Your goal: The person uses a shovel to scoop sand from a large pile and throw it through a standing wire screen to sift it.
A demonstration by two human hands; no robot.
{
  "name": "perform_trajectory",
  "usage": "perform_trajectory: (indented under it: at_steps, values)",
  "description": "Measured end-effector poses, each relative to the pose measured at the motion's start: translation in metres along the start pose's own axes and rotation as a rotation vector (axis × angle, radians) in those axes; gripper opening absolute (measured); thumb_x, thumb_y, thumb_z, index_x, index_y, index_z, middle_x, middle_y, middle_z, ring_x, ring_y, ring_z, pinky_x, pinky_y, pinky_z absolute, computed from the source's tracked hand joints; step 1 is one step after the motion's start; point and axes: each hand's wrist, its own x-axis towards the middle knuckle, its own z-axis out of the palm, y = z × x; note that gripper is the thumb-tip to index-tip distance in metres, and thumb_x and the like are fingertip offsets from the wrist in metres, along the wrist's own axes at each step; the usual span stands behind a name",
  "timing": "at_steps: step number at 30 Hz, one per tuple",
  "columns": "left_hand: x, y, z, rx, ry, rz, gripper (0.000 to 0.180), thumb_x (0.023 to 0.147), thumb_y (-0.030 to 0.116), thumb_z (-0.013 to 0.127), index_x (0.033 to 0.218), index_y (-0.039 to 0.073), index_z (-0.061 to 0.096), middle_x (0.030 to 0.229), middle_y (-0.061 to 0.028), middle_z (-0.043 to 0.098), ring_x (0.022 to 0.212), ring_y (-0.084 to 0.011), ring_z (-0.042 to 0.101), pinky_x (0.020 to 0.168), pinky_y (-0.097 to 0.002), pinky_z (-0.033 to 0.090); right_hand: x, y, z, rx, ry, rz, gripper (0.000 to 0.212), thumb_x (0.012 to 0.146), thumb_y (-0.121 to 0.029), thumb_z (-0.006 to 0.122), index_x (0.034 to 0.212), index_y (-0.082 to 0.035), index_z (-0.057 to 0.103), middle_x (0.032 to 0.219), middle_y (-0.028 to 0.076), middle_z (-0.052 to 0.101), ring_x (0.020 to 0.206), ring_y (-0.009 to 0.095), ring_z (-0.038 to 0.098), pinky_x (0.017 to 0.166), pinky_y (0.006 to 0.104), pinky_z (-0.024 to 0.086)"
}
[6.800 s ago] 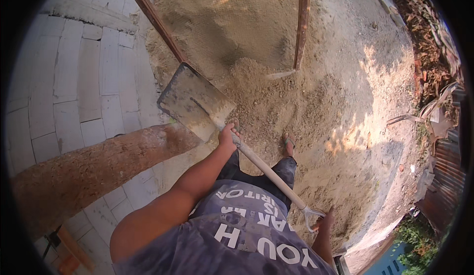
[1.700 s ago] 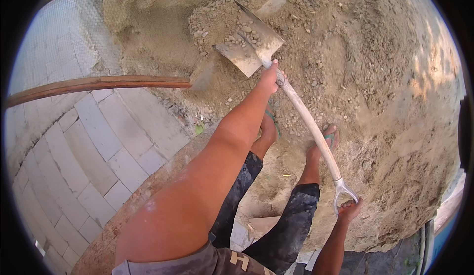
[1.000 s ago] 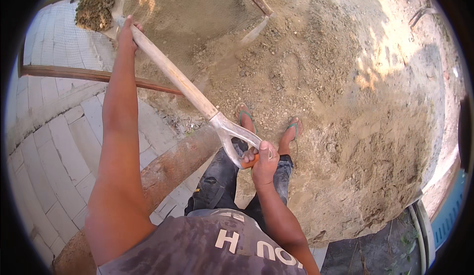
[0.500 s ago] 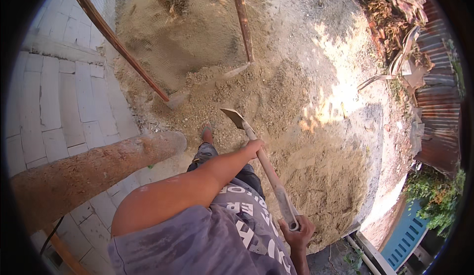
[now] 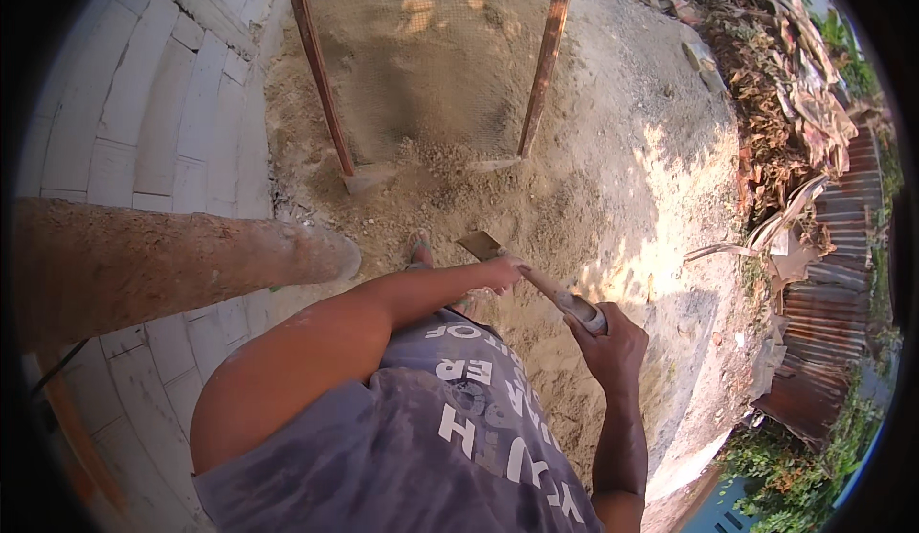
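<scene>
- Here's the long shovel with a pale wooden shaft [image 5: 546, 285], slanting between both hands: stiff, sturdy, likely heaviest at its flat metal blade [image 5: 481, 244].
- Best holds, I'd judge: low shaft and top handle.
- Left hand [image 5: 503, 273] wrapped round the shaft, blade just beyond it.
- Right hand [image 5: 613, 344] clamped on the grey metal handle [image 5: 594, 322].

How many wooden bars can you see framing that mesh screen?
2: a left bar nearer the pale blocks, and a right bar across the mesh. More may lie beyond the top edge.
</scene>
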Motion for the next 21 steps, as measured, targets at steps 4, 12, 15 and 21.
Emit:
perform_trajectory:
  at_steps: [4, 12, 15, 21]
  values:
    - [-0.004, 0.024, -0.054, 0.423, 0.355, 0.311, 0.065, 0.072, 0.024, 0.067, 0.131, 0.008, 0.045, 0.128, -0.019, 0.047, 0.12, -0.0337, 0.045, 0.099, -0.0404, 0.038, 0.081, -0.038, -0.024, 0.021, 0.141, -0.223, 0.034, 0.066, -0.031, 0.083, 0.082, -0.008, 0.063, 0.064, 0.008, 0.062, 0.053, 0.024, 0.06, 0.048, 0.0322, 0.046]
    - [0.02, 0.13, -0.156, -0.037, 0.777, 0.216, 0.069, 0.08, 0.032, 0.068, 0.137, 0.009, 0.035, 0.133, -0.0246, 0.034, 0.122, -0.0382, 0.043, 0.098, -0.0431, 0.041, 0.237, -0.152, -0.067, -0.103, 0.064, -0.372, 0.038, 0.072, -0.034, 0.08, 0.089, -0.005, 0.063, 0.066, 0.012, 0.062, 0.058, 0.022, 0.059, 0.054, 0.0336, 0.045]
    - [0.035, 0.163, -0.188, -0.138, 0.964, 0.225, 0.068, 0.083, 0.029, 0.066, 0.139, 0.01, 0.034, 0.139, -0.0225, 0.032, 0.124, -0.0377, 0.041, 0.101, -0.0424, 0.038, 0.288, -0.176, -0.063, -0.032, 0.139, -0.676, 0.039, 0.07, -0.034, 0.081, 0.088, -0.004, 0.064, 0.066, 0.011, 0.063, 0.059, 0.016, 0.06, 0.054, 0.0308, 0.046]
    - [0.072, 0.195, -0.262, -0.376, 1.123, 0.262, 0.07, 0.082, 0.024, 0.066, 0.141, 0.012, 0.031, 0.141, -0.0209, 0.029, 0.129, -0.0362, 0.036, 0.104, -0.0412, 0.036, 0.375, -0.22, -0.033, -0.148, 0.003, -0.599, 0.036, 0.073, -0.035, 0.079, 0.09, -0.007, 0.064, 0.066, 0.01, 0.062, 0.057, 0.017, 0.057, 0.055, 0.0317, 0.045]
